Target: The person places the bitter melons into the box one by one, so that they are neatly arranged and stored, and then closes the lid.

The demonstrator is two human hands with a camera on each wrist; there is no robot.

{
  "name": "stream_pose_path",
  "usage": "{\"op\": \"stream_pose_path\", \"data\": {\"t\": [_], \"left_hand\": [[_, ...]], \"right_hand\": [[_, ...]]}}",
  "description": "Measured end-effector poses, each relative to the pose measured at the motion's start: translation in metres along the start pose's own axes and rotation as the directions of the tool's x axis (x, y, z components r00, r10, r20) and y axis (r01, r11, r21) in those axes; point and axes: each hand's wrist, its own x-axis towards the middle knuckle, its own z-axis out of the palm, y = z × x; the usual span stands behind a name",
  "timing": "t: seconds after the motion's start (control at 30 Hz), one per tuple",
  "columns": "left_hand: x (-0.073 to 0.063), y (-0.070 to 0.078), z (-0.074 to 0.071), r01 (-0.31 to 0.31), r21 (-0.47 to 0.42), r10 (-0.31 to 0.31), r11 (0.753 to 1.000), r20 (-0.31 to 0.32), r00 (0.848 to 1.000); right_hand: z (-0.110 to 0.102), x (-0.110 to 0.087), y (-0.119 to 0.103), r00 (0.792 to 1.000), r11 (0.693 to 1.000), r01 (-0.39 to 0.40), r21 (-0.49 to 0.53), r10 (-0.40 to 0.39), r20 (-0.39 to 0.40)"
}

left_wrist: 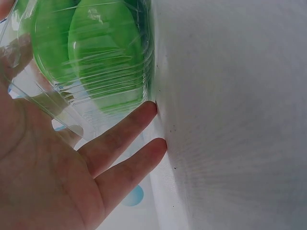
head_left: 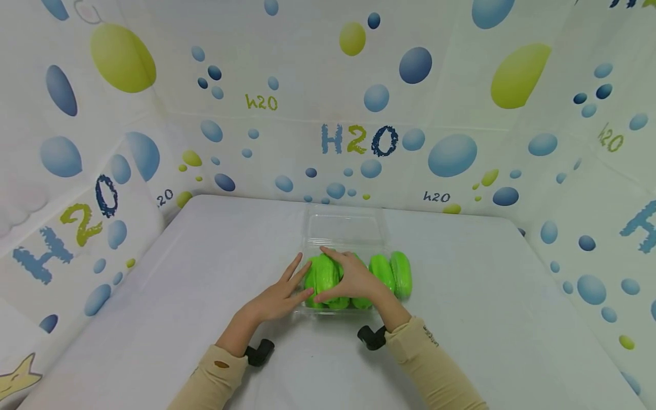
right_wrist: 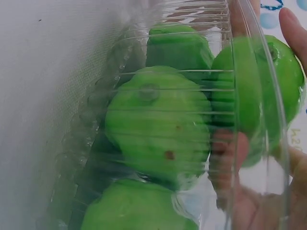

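In the head view a clear plastic box [head_left: 335, 311] with its lid [head_left: 345, 228] laid back holds several bright green fruits. My right hand [head_left: 360, 279] reaches over the box and grips a green fruit [head_left: 326, 279] between thumb and fingers, above other fruits. The right wrist view shows that fruit [right_wrist: 261, 81] at the top right, and more fruit [right_wrist: 156, 120] behind the ribbed wall. At the box's left side is my left hand [head_left: 277, 299], its fingers spread and rather straight. In the left wrist view two of its fingertips [left_wrist: 149, 109] lie low beside the box wall.
Two green fruits, one [head_left: 381, 270] close to the box and another [head_left: 401, 275] further right, lie on the white tabletop [head_left: 461, 319]. A white sheet [head_left: 307, 68] printed with blue and yellow-green drops encloses the back and sides. Dark wrist cameras [head_left: 261, 353] are under both wrists.
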Motion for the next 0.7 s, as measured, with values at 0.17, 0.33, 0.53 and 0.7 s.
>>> {"op": "stream_pose_path", "data": {"t": [0.17,0.33,0.53,0.7], "left_hand": [[0.001,0.001,0.0,0.003,0.007,-0.003,1.0,-0.005,1.0],[0.0,0.002,0.0,0.005,0.001,-0.005,1.0,-0.006,1.0],[0.0,0.002,0.0,0.005,-0.006,-0.005,1.0,-0.008,1.0],[0.001,0.001,0.0,-0.001,-0.003,0.001,1.0,-0.007,1.0]], "right_hand": [[-0.001,-0.001,0.001,1.0,1.0,0.01,-0.003,-0.01,-0.001],[-0.006,-0.003,0.001,0.999,0.999,0.04,0.022,-0.039,-0.021],[-0.014,-0.005,0.005,0.996,0.997,0.067,0.049,-0.064,-0.068],[-0.025,-0.012,0.006,0.995,0.994,0.063,0.093,-0.055,-0.085]]}}
